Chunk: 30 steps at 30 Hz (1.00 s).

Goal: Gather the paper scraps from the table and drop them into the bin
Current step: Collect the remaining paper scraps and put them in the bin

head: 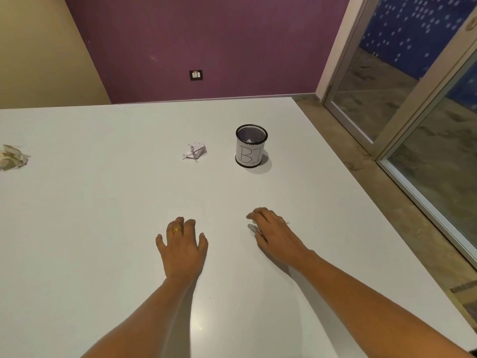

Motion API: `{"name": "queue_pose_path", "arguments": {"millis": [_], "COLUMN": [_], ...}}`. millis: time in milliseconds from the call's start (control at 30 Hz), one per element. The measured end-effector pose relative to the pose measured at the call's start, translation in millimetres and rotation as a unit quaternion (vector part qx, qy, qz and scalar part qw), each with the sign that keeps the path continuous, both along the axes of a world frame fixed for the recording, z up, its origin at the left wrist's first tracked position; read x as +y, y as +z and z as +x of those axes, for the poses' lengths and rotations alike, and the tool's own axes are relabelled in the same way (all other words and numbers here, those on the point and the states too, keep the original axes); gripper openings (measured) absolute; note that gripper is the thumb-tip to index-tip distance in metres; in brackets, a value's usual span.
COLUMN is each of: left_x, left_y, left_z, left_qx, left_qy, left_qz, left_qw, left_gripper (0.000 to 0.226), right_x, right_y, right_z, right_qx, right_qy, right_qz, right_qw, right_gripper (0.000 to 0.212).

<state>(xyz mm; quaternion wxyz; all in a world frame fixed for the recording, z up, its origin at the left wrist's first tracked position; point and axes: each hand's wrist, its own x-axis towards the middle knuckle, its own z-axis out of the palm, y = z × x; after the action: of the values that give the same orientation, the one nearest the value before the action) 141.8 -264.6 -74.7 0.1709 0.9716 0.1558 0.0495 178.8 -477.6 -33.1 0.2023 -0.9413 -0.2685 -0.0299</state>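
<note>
A crumpled white paper ball (194, 150) lies on the white table (103, 202), just left of a small black mesh bin (251, 146) with a white label. A bit of white paper shows inside the bin. Another crumpled scrap (11, 156) sits at the far left edge of the view. My left hand (182, 246), with a gold ring, rests on the table with fingers loosely curled and holds nothing. Hovering near the table to its right, my right hand (276, 233) has its fingers loosely bent and empty. Both hands are well short of the scraps and the bin.
The table's right edge (361, 192) runs diagonally, with a brown floor (348, 130) beyond it and a glass sliding door (402, 81) at the right. A purple wall (206, 42) with a socket stands behind the table.
</note>
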Motion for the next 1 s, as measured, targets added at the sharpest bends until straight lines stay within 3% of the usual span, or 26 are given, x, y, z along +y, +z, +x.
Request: {"name": "queue_pose_path", "arguments": {"millis": [300, 533, 667, 767, 900, 1000], "left_x": [49.7, 64.1, 61.2, 60.4, 60.2, 60.6], "left_y": [1.1, 0.7, -1.0, 0.9, 0.3, 0.7], "left_z": [35.5, 50.6, 52.0, 53.4, 54.1, 54.8], "left_qx": [0.008, 0.003, -0.004, -0.003, 0.006, 0.016], "left_qy": [0.069, 0.068, 0.078, 0.077, 0.075, 0.076], "left_qz": [-0.001, 0.021, 0.041, 0.056, 0.07, 0.072], "left_qw": [0.998, 0.997, 0.996, 0.995, 0.995, 0.994], "left_gripper": [0.041, 0.039, 0.037, 0.052, 0.058, 0.056], "right_x": [30.2, 49.7, 56.6, 59.1, 61.5, 64.0], "right_y": [49.6, 69.7, 75.4, 71.5, 62.1, 57.8], "right_z": [84.4, 152.9, 182.4, 199.8, 214.2, 220.9], "right_qx": [-0.032, -0.045, -0.073, -0.086, -0.056, -0.032], "right_qy": [0.031, -0.082, -0.157, -0.209, -0.241, -0.206], "right_qz": [0.048, 0.201, 0.292, 0.335, 0.357, 0.325], "right_qw": [0.998, 0.975, 0.941, 0.915, 0.901, 0.922], "right_gripper": [0.033, 0.026, 0.021, 0.027, 0.032, 0.028]}}
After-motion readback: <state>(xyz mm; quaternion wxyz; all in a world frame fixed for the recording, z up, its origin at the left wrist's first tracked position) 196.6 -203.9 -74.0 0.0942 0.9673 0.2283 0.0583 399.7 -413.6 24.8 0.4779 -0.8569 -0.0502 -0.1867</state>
